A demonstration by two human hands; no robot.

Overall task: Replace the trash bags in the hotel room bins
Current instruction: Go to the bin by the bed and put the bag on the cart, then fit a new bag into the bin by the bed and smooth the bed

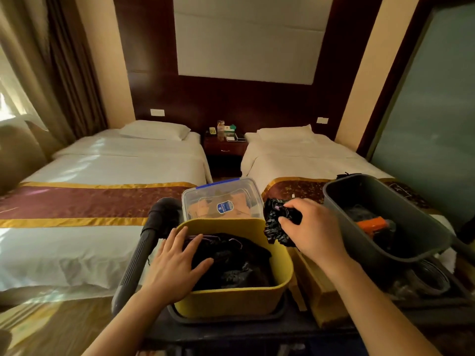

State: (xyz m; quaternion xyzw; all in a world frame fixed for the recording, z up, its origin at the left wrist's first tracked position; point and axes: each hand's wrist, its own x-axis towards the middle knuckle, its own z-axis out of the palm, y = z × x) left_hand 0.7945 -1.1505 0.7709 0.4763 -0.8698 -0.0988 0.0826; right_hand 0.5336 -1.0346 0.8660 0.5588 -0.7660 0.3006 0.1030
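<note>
They are picking a fresh liner from stock, I judge. The right grip [312,227] clenches a crumpled black bag [276,222] over the right rim of the yellow tub [231,301]. The left grip [177,263] lies flat and unclenched on the bags [236,260] inside. Next the bag needs shaking open to line the grey bin [421,222] at the right edge of the cart [231,330], which holds an orange thing [370,224]. The clear box [221,199] behind holds brown packets.

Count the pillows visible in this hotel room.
2. One white pillow lies at the head of the left bed; the other pillow at the head of the right bed. Others may be hidden.
</note>
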